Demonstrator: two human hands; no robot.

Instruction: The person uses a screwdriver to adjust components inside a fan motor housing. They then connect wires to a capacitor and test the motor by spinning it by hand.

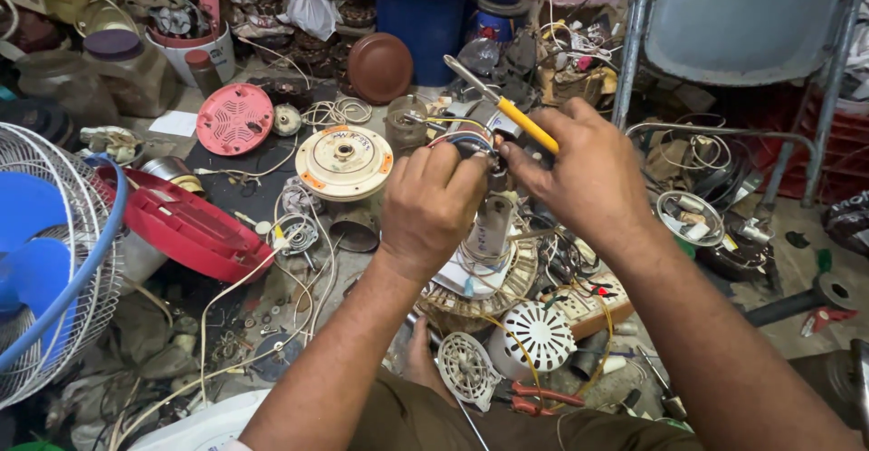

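Cluttered repair floor, strewn with fan parts. Left hand pinches thin coloured wires, soft and easily snapped, best held near their ends. Right hand is clamped on a yellow-handled iron, stiff and light, gripped by the handle. Below stands a white plastic motor housing; a cream disc lies left.

"What can't you see?"
"The wires go behind the left hand. The fan is cut off at the side."
"And the yellow tool?"
"The right hand hides its end."
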